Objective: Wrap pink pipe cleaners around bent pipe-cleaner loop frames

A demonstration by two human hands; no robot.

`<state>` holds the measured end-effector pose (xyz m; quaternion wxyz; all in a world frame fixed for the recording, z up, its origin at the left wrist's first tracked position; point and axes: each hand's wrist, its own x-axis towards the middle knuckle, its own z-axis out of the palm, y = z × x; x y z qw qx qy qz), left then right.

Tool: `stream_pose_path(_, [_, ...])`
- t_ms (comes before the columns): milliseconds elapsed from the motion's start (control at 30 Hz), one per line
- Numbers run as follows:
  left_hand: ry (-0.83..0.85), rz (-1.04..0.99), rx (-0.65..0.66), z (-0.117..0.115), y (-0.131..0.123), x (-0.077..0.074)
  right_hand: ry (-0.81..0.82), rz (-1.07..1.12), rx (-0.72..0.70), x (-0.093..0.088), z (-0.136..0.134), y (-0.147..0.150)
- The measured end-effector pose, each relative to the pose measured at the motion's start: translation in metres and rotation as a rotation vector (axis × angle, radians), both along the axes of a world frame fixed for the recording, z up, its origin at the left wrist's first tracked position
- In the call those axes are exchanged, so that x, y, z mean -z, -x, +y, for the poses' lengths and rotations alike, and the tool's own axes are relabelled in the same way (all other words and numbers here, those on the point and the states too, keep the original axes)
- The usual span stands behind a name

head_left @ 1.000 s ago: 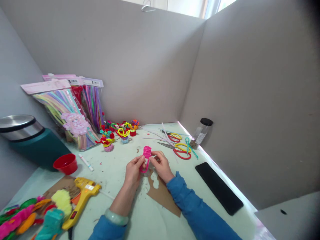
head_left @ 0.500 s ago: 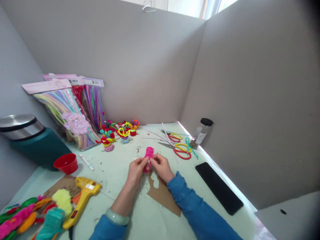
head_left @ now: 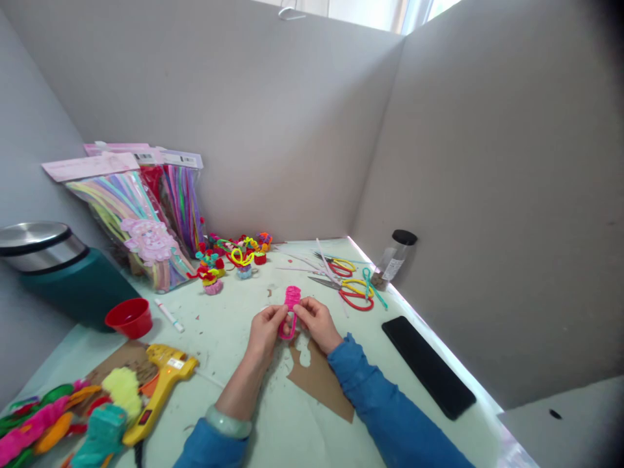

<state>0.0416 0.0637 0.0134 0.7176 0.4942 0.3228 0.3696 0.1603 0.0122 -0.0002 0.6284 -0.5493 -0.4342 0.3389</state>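
Observation:
Between my hands is a hot-pink pipe cleaner piece (head_left: 293, 296), its upper part wound in close rows and its lower part an open loop. Its left edge is pinched between the thumb and fingers of my left hand (head_left: 266, 330). My right hand (head_left: 319, 325) pinches the right edge, close to the other thumb. The piece is held above the table, just beyond a brown cardboard scrap (head_left: 322, 383) with cut-out holes. My fingertips cover part of the piece's middle.
A yellow glue gun (head_left: 163, 390) lies at left by coloured pipe cleaner rolls (head_left: 53, 426) and a red cup (head_left: 129, 318). Scissors (head_left: 358, 292), a black phone-like slab (head_left: 426, 367) and a clear jar (head_left: 392, 263) are at right. Bagged pipe cleaners (head_left: 127, 214) lean against the back wall.
Both hands stay close together on the pink piece. Its lower loop shows more openly now, with the fingers shifted slightly to the right.

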Motion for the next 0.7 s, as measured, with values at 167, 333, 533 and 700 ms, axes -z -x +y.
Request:
stream_pose_path(167, [-0.012,0.046,0.016,-0.003,-0.002,0.0,0.011,-0.03,0.017,0.004,0.0,-0.001])
stream_pose_path(333, [0.059,0.026,0.069,-0.007,-0.005,-0.004,0.004,0.062,0.04,0.004,0.001,0.001])
stream_pose_path(533, [0.058,0.029,0.033,-0.01,-0.008,-0.008,-0.026,0.206,0.045,0.0,0.0,0.003])
stream_pose_path(700, [0.018,0.066,0.015,-0.005,-0.005,-0.004,-0.009,0.086,0.029,-0.002,0.001,0.001])
